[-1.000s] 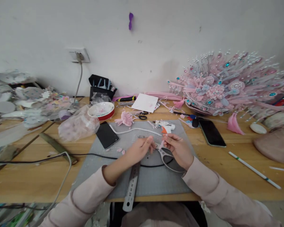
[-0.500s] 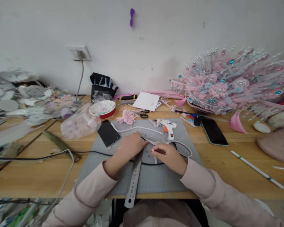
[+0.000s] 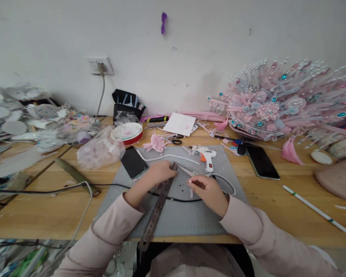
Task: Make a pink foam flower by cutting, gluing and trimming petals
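Observation:
My left hand is closed around the far end of a metal ruler, which slants toward me and reaches past the mat's front edge. The ruler's face looks dark. My right hand is pinched, with a tiny pale bit at its fingertips that I cannot make out. Scissors lie just beyond that hand, blades pointing left and handles partly hidden by it. Under both hands is a grey cutting mat. A short pink strip rests beside the right fingertips.
A white glue gun and a bent white strip lie at the mat's far side. Phones flank it, one left, one right. A black cable crosses the mat. A pink beaded headdress stands back right.
The ruler's near end has swung left and its face has turned from bright to dark, with my left hand still on its far end. My right hand stays pinched near the scissors.

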`<action>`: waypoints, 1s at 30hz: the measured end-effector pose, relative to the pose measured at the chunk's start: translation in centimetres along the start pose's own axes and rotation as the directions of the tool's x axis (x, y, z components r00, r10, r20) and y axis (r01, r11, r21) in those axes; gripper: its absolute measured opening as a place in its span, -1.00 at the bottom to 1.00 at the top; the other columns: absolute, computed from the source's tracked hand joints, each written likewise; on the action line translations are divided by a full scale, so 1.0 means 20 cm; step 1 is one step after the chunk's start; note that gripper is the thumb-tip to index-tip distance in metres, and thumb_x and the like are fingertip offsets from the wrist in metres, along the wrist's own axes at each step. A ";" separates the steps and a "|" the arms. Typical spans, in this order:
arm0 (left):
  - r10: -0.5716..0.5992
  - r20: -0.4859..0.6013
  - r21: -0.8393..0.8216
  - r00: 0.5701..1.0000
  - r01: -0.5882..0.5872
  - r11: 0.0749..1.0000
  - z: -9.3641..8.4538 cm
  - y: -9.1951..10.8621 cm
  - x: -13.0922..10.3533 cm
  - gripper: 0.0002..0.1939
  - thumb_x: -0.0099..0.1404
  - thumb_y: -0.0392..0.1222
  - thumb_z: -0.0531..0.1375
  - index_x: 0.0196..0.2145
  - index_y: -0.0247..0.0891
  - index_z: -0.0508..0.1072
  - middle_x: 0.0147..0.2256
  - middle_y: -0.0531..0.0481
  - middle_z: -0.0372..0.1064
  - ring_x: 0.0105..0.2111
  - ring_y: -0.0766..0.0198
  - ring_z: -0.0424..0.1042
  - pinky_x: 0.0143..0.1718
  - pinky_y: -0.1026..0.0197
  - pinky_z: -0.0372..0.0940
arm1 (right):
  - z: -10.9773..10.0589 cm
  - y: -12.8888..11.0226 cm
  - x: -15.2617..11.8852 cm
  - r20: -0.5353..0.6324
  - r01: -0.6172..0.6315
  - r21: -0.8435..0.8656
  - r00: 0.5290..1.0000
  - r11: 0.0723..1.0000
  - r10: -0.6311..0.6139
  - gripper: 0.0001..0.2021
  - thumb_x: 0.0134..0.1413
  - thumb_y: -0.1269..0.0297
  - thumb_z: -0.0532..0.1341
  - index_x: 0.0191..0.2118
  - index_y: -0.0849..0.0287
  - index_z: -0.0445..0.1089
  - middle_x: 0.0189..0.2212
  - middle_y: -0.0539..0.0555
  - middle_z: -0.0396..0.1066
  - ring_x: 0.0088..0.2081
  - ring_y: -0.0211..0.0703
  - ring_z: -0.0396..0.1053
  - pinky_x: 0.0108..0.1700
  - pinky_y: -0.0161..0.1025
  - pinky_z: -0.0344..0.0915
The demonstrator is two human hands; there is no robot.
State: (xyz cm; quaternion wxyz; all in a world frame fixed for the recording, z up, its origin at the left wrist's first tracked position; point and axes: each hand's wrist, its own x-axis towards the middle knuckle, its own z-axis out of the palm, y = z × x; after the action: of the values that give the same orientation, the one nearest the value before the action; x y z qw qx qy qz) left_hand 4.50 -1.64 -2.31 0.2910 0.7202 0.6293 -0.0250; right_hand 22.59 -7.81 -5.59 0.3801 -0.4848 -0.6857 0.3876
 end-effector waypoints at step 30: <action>0.057 -0.203 -0.817 0.978 -0.201 0.540 0.00 -0.03 0.02 -0.66 -0.11 -0.06 0.29 -0.45 -0.28 0.25 -0.64 0.23 0.09 -0.70 0.50 0.02 -0.70 0.39 -0.08 | 0.00 0.02 0.02 -0.087 0.006 0.054 0.996 0.999 -0.001 -0.86 -0.06 0.28 0.14 -0.47 0.18 0.42 -0.58 0.01 0.40 -0.53 -0.23 0.31 -0.43 -0.31 0.24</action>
State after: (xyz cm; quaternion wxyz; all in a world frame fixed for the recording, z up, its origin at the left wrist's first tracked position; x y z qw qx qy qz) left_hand 3.96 -1.26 -2.69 0.5497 0.5399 0.5311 0.3526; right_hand 22.72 -7.40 -5.83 0.4231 -0.4895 -0.6588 0.3840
